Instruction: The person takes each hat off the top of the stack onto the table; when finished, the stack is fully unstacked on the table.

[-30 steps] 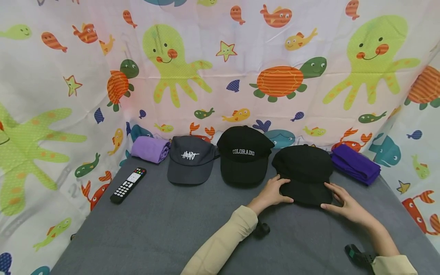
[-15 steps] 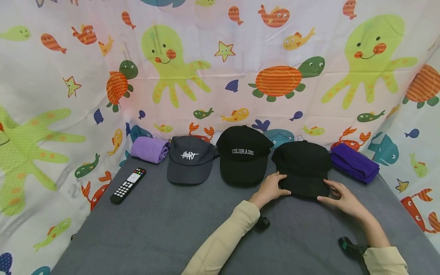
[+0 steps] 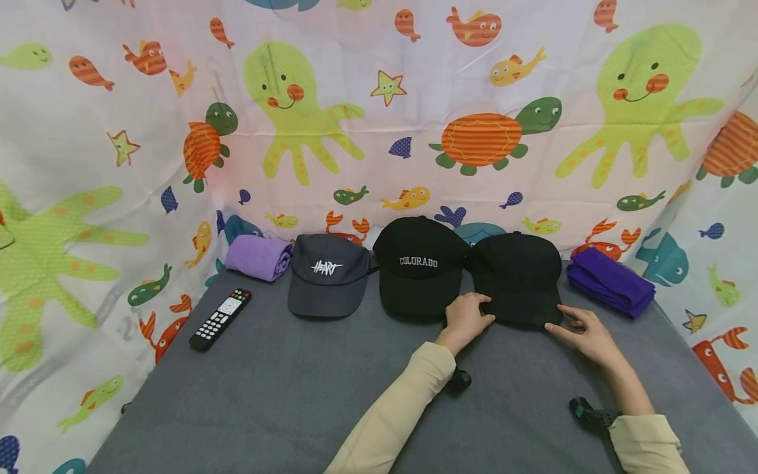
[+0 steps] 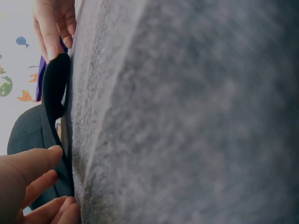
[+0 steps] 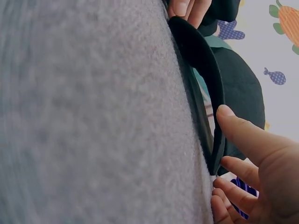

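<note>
A plain black cap (image 3: 514, 263) rests crown up on a gray cloth-covered table (image 3: 284, 395), toward the right end of a row of headwear, a person's hands at its two front corners. The left hand (image 3: 464, 320) and right hand (image 3: 592, 337) each have a grip closed on the brim (image 5: 208, 60), pinching an edge between thumb and fingers. The wrist views show a gap beneath the arched brim; the hollow of the crown opens downward, its inside largely hidden. Just beside it sits a black cap lettered "COLORADO" (image 3: 422, 283), then a dark gray cap marked "HEART" (image 3: 328, 289), both brims forward. A folded deep-purple cloth (image 3: 612, 283) lies at the right end of the row, a folded lilac cloth (image 3: 258, 257) at the left, near a black remote control (image 3: 221, 320). A sea-creature-print curtain (image 3: 349, 33) hangs behind.
</note>
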Action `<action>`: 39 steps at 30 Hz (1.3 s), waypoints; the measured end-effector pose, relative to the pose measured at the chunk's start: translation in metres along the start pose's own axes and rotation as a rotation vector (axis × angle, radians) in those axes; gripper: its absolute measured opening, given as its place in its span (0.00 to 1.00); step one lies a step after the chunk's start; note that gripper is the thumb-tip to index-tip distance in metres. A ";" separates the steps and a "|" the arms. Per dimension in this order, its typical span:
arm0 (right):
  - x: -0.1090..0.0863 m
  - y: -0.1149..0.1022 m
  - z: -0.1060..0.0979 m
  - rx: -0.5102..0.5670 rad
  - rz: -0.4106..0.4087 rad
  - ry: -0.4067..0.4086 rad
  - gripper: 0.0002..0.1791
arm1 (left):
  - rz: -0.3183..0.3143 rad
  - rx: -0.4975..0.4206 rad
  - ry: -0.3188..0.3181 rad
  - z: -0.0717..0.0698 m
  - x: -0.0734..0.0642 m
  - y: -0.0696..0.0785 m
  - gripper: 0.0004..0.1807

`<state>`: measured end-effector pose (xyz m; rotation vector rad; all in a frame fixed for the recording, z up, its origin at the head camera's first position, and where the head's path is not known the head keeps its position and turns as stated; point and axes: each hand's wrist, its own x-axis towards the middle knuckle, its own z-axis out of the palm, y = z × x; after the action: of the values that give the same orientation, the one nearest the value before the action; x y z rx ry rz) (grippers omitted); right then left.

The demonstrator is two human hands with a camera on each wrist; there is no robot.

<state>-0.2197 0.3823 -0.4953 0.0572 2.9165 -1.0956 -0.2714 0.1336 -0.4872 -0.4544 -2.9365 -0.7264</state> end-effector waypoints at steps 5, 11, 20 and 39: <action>0.000 -0.002 0.003 0.005 -0.017 0.030 0.41 | 0.008 -0.001 0.013 0.001 0.000 -0.001 0.20; -0.006 -0.008 0.003 -0.009 -0.019 0.028 0.40 | 0.041 -0.044 -0.007 0.003 -0.001 -0.006 0.20; -0.006 -0.022 0.004 -0.104 -0.132 0.122 0.34 | 0.106 -0.280 -0.162 -0.007 -0.007 -0.010 0.24; -0.002 -0.081 0.033 0.008 -0.362 0.235 0.26 | 0.199 -0.416 -0.170 -0.041 -0.026 -0.021 0.23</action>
<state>-0.2209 0.2995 -0.4664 -0.3827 3.2192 -1.2182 -0.2531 0.0898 -0.4642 -0.8652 -2.8208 -1.3326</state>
